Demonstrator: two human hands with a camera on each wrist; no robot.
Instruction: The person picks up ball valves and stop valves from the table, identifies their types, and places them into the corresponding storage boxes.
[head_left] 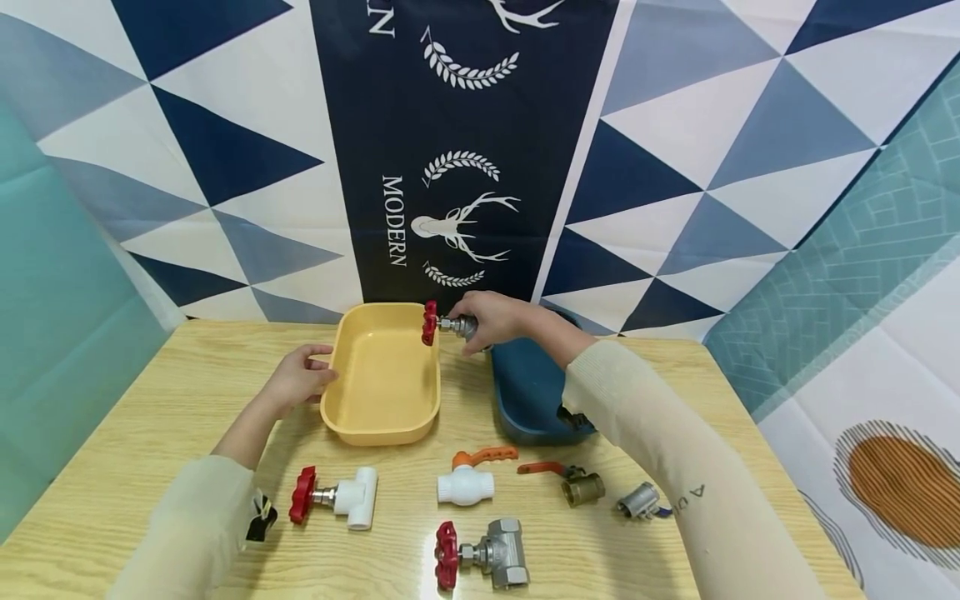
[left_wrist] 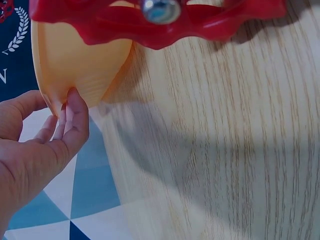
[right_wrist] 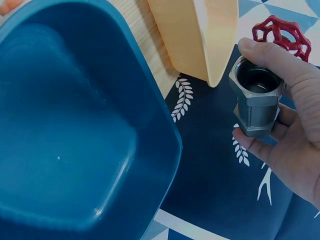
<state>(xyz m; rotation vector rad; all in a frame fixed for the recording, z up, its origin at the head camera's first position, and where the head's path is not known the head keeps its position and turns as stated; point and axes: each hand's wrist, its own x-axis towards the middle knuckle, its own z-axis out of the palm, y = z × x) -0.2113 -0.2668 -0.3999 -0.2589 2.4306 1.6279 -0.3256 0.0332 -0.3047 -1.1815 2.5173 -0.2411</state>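
Note:
My right hand (head_left: 495, 318) grips a grey metal gate valve (right_wrist: 259, 107) by its body, thumb on one side and fingers on the other. The valve's red handwheel (head_left: 429, 323) points left, over the right rim of a yellow plastic bin (head_left: 382, 375). In the right wrist view, the valve's open hexagonal end faces the camera. On the bin's far side, my left hand (head_left: 296, 379) holds the left rim. Its thumb and curled fingers (left_wrist: 77, 112) lie against that wall in the left wrist view. Nothing lies inside the yellow bin.
A blue bin (head_left: 517, 408) stands right of the yellow one, partly behind my right forearm. Nearer lie a white red-wheeled valve (head_left: 356, 497), a white orange-handled valve (head_left: 465, 485), a red-wheeled metal valve (head_left: 506, 552), a brass valve (head_left: 583, 490) and a small silver valve (head_left: 639, 500).

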